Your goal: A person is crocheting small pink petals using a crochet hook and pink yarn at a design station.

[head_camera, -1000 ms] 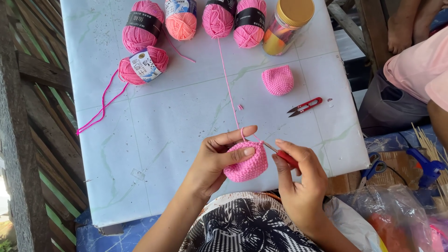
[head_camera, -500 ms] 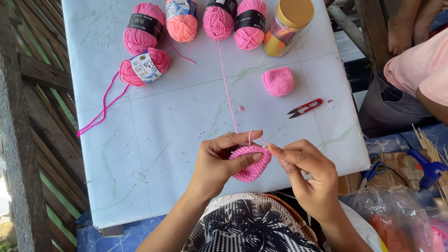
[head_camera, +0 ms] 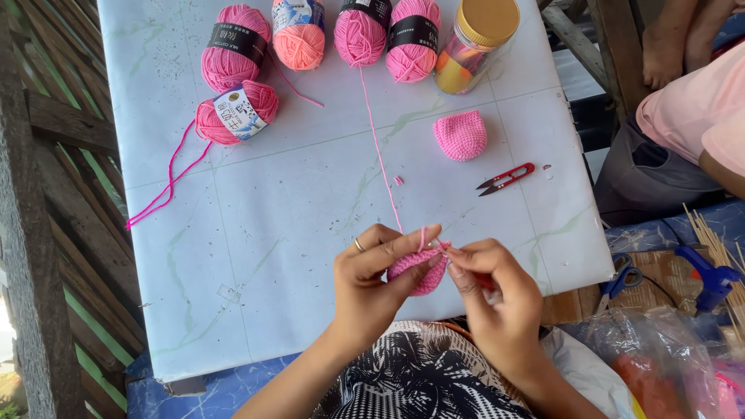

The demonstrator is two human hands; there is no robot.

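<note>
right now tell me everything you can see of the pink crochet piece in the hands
The crochet piece is a small rounded pink cup of knitted-looking yarn, mostly hidden by fingers. The left hand pinches it from the left, the right hand works at its right edge. A pink strand runs from its top up the table.

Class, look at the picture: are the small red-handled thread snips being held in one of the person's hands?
No: the small red-handled thread snips lie on the pale table, apart from both hands, which hold the pink crocheted piece.
</note>
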